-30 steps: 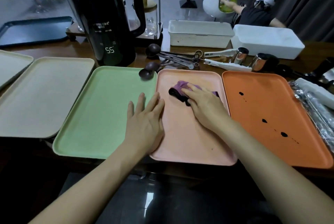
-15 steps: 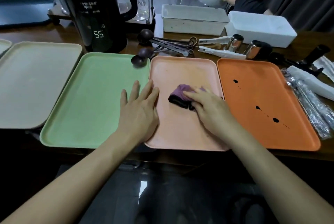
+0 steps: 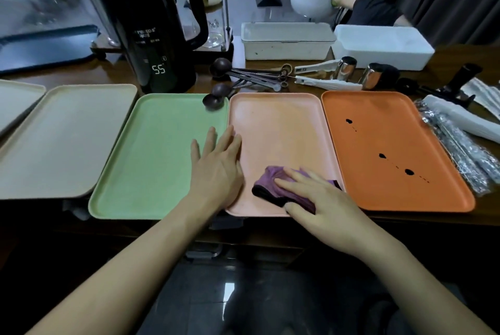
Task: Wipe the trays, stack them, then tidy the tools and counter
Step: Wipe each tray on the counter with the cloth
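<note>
Several trays lie side by side on the wooden counter: a beige tray [image 3: 62, 139], a green tray [image 3: 157, 156], a pink tray [image 3: 278, 129] and an orange tray [image 3: 378, 131] with dark spots on it. My left hand [image 3: 216, 169] lies flat with straight fingers across the seam of the green and pink trays. My right hand [image 3: 316, 199] presses a crumpled purple cloth [image 3: 273, 185] onto the near part of the pink tray, fingers stretched over it.
A black kettle [image 3: 151, 31] reading 55 stands behind the green tray. Dark measuring spoons [image 3: 219, 96], tongs and metal cups [image 3: 373, 77] lie behind the trays, two white bins [image 3: 286, 39] further back. Wrapped cutlery [image 3: 457, 150] lies at the right. A person sits in the background.
My right hand has dragged the purple cloth from the far part of the pink tray towards its near edge. My left hand has stayed flat on the tray seam.
</note>
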